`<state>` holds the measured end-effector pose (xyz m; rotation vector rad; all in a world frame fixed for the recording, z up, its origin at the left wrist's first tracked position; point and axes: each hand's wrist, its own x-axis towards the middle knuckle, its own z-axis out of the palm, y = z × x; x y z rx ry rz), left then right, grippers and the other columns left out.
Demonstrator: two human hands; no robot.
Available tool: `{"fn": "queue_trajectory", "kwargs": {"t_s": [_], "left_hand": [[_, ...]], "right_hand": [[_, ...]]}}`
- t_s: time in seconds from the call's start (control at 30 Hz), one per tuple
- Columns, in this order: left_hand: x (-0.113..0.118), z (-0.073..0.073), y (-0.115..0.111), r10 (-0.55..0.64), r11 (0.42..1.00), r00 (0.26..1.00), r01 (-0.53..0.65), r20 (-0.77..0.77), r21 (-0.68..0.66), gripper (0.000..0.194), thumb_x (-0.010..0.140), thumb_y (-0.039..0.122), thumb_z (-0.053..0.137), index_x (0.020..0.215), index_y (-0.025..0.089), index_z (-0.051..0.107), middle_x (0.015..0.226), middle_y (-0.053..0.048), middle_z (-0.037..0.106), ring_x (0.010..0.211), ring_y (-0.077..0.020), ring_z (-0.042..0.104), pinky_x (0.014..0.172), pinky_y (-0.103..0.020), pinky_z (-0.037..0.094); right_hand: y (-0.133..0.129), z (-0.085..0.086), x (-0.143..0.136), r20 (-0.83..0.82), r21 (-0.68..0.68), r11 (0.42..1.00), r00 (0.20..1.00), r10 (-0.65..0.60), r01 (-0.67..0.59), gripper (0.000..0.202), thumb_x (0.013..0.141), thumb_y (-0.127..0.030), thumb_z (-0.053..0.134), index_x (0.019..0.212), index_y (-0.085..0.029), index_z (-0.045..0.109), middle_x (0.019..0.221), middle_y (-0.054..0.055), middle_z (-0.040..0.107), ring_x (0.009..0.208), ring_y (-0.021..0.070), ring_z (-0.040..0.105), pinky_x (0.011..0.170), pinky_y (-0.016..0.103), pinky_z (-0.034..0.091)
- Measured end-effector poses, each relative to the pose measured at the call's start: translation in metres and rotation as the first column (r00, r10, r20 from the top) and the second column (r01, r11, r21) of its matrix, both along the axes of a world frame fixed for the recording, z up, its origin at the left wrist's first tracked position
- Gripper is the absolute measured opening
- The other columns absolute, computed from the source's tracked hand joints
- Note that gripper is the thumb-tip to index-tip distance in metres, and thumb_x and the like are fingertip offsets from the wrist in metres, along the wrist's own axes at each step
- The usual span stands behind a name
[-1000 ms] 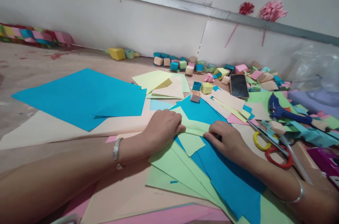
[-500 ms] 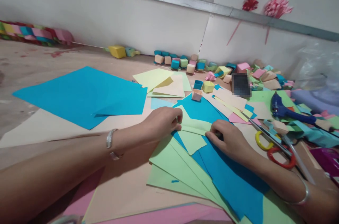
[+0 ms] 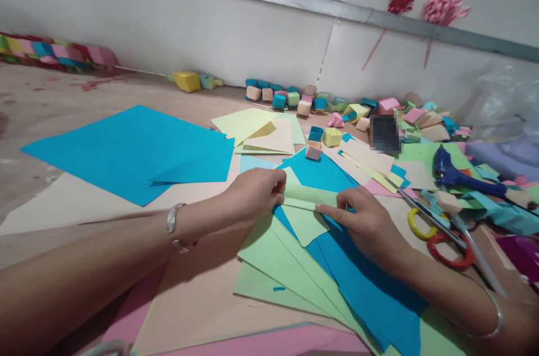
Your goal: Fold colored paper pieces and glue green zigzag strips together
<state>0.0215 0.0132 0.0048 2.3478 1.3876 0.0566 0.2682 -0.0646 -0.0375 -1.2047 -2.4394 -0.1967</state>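
A light green sheet of paper (image 3: pixel 309 199) is folded into a narrow band, and it lies across more light green paper over blue paper. My left hand (image 3: pixel 263 190) pinches the band's left end between thumb and fingers. At the band's right part, my right hand (image 3: pixel 364 218) grips the paper, with one finger stretched along its lower edge. Below my hands, several light green sheets (image 3: pixel 282 266) fan out, partly overlapping the blue paper (image 3: pixel 370 283). A tiny blue scrap (image 3: pixel 278 288) rests on the green sheets.
Scissors (image 3: pixel 450 249) with yellow and red handles and a blue glue gun (image 3: pixel 458 173) lie at the right. A large blue sheet (image 3: pixel 126 148) spreads at the left. Small folded paper boxes (image 3: pixel 314 149) stand ahead, with more paper pieces along the wall.
My right hand has shifted slightly, its finger now reaching further left along the band. The band's upper flap looks raised more. My left hand keeps its pinch at the left end.
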Motion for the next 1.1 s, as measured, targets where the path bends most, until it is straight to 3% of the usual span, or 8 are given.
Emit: {"fn": "queue_trajectory", "kwargs": {"t_s": [0.17, 0.37, 0.67, 0.77, 0.83, 0.93, 1.0, 1.1], "left_hand": [[-0.001, -0.004, 0.004, 0.018, 1.000, 0.999, -0.017, 0.049, -0.020, 0.006, 0.077, 0.024, 0.065, 0.074, 0.021, 0.060, 0.073, 0.002, 0.064, 0.066, -0.0161, 0.054, 0.055, -0.026, 0.027], [-0.002, -0.001, 0.005, 0.009, 1.000, 0.999, -0.008, 0.051, -0.019, 0.010, 0.075, 0.026, 0.068, 0.071, 0.021, 0.062, 0.071, 0.002, 0.064, 0.066, -0.0164, 0.054, 0.055, -0.026, 0.028], [-0.004, -0.003, 0.008, -0.009, 1.000, 1.000, 0.009, 0.025, -0.021, 0.009, 0.077, 0.026, 0.068, 0.072, 0.021, 0.062, 0.071, 0.001, 0.063, 0.067, -0.0168, 0.054, 0.054, -0.027, 0.029], [-0.002, -0.005, 0.004, -0.056, 0.992, 0.998, 0.055, 0.006, 0.112, 0.005, 0.077, 0.022, 0.069, 0.073, 0.020, 0.066, 0.077, -0.002, 0.063, 0.077, -0.0195, 0.055, 0.059, -0.028, 0.032], [0.001, -0.010, -0.003, -0.179, 0.939, 0.984, 0.175, -0.013, 0.296, 0.003, 0.079, 0.018, 0.069, 0.077, 0.020, 0.069, 0.084, -0.004, 0.062, 0.087, -0.0218, 0.054, 0.065, -0.029, 0.034], [0.006, -0.019, -0.015, -0.473, 0.750, 0.870, 0.480, -0.139, 0.455, 0.013, 0.090, 0.021, 0.060, 0.099, 0.024, 0.070, 0.086, -0.004, 0.059, 0.083, -0.0206, 0.051, 0.063, -0.031, 0.032], [0.008, -0.024, -0.022, -0.536, 0.661, 0.817, 0.562, -0.211, 0.497, 0.026, 0.095, 0.022, 0.055, 0.119, 0.028, 0.062, 0.090, -0.004, 0.059, 0.080, -0.0203, 0.050, 0.060, -0.031, 0.030], [0.009, -0.026, -0.025, -0.548, 0.621, 0.790, 0.605, -0.275, 0.499, 0.025, 0.096, 0.022, 0.053, 0.120, 0.025, 0.061, 0.086, -0.004, 0.059, 0.078, -0.0198, 0.050, 0.057, -0.032, 0.028]], "right_hand": [[-0.003, 0.007, -0.006, 0.148, -0.070, 0.991, 0.981, 0.123, -0.113, 0.037, 0.101, -0.012, 0.036, 0.130, -0.020, 0.057, 0.082, 0.005, 0.058, 0.079, 0.0195, 0.049, 0.067, 0.032, 0.036], [0.001, 0.007, -0.006, 0.263, -0.065, 0.994, 0.959, 0.107, -0.093, 0.040, 0.097, -0.009, 0.043, 0.132, -0.024, 0.056, 0.087, 0.005, 0.060, 0.080, 0.0209, 0.050, 0.065, 0.032, 0.034], [-0.002, 0.013, 0.015, 0.135, -0.120, 0.992, 0.989, 0.055, -0.039, 0.033, 0.097, -0.013, 0.041, 0.088, -0.016, 0.073, 0.084, 0.010, 0.066, 0.075, 0.0201, 0.056, 0.068, 0.033, 0.041], [-0.004, 0.016, 0.021, 0.148, -0.149, 0.988, 0.987, 0.057, -0.034, 0.036, 0.096, -0.010, 0.040, 0.087, -0.016, 0.074, 0.088, 0.011, 0.069, 0.077, 0.0203, 0.060, 0.069, 0.033, 0.043], [-0.004, 0.018, 0.022, 0.151, -0.164, 0.986, 0.987, 0.044, -0.019, 0.037, 0.095, -0.009, 0.040, 0.087, -0.017, 0.075, 0.088, 0.010, 0.069, 0.077, 0.0201, 0.061, 0.069, 0.032, 0.043], [-0.003, 0.019, 0.022, 0.137, -0.178, 0.984, 0.989, 0.048, -0.023, 0.036, 0.093, -0.006, 0.040, 0.089, -0.018, 0.074, 0.087, 0.010, 0.069, 0.078, 0.0196, 0.061, 0.069, 0.031, 0.044], [-0.003, 0.019, 0.022, 0.131, -0.187, 0.982, 0.990, 0.058, -0.033, 0.037, 0.092, -0.005, 0.039, 0.094, -0.018, 0.073, 0.088, 0.009, 0.069, 0.079, 0.0194, 0.061, 0.069, 0.030, 0.043], [-0.003, 0.017, 0.019, 0.163, -0.173, 0.984, 0.985, 0.060, -0.032, 0.041, 0.093, -0.004, 0.037, 0.114, -0.020, 0.068, 0.088, 0.008, 0.067, 0.076, 0.0184, 0.058, 0.066, 0.030, 0.040]]}}
